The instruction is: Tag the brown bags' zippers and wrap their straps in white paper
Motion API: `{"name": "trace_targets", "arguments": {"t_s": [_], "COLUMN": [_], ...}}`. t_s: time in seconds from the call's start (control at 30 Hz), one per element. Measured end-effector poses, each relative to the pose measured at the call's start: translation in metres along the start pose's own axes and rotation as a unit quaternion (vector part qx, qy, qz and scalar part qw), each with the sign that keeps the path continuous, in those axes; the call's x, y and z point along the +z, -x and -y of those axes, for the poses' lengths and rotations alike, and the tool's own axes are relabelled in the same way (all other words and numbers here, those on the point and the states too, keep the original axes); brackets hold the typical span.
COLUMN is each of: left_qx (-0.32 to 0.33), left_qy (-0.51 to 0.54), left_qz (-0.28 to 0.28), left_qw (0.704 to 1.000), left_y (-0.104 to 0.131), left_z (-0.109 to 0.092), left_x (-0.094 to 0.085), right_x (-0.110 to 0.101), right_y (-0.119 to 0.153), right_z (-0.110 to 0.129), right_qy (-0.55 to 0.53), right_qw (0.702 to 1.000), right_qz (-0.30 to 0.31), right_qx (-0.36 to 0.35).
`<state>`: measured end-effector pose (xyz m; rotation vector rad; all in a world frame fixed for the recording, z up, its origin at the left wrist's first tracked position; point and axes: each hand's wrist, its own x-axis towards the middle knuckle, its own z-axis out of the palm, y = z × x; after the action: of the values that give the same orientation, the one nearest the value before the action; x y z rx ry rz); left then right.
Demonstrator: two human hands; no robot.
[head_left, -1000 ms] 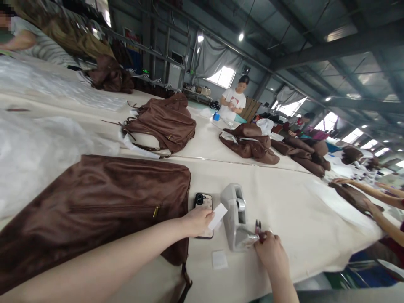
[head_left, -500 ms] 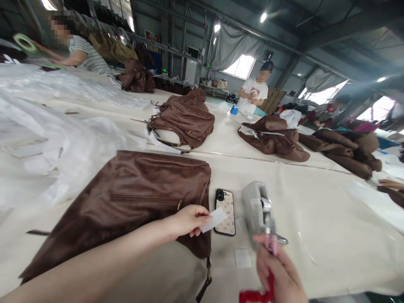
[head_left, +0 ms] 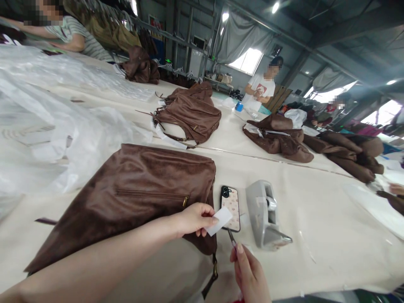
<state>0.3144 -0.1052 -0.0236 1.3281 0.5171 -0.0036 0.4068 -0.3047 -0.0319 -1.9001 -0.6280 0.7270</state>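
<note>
My left hand [head_left: 197,219] pinches a small white paper piece [head_left: 218,221] above the right edge of a brown leather bag [head_left: 151,172]. The paper partly covers a phone [head_left: 232,205] in a patterned case, lying face down on the table. Just below the paper, my right hand [head_left: 248,269] is closed on a small metal tool [head_left: 232,238], scissors or snips; its tip is close to the paper's lower right corner. Right of the phone stands a grey tape dispenser [head_left: 261,210].
Clear plastic film [head_left: 85,130] lies on the left. More brown bags [head_left: 192,111] are across the table [head_left: 322,202], with others [head_left: 277,136] at back right. Two people stand beyond the table; another person's hand shows at the right edge.
My right hand has moved left, from in front of the tape dispenser to beside the paper, bringing the tool with it. My left hand still holds the paper. The view has shifted slightly.
</note>
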Motion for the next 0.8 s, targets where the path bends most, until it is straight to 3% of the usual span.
{"name": "trace_targets", "arguments": {"t_s": [0.47,0.7,0.8], "left_qx": [0.005,0.007,0.008], "left_qy": [-0.057,-0.041,-0.036], "left_qz": [0.015,0.020,0.035], "left_qw": [0.998,0.999,0.999], "left_y": [0.001,0.002,0.003], "left_z": [0.005,0.001,0.001], "left_x": [0.002,0.003,0.001], "right_x": [0.011,0.016,0.018], "right_y": [-0.007,-0.011,-0.012], "right_z": [-0.003,-0.012,-0.015], "right_qy": [-0.021,-0.130,-0.169], "right_qw": [0.999,0.984,0.976], "right_qz": [0.025,0.089,0.087], "right_qx": [0.032,0.084,0.108]}}
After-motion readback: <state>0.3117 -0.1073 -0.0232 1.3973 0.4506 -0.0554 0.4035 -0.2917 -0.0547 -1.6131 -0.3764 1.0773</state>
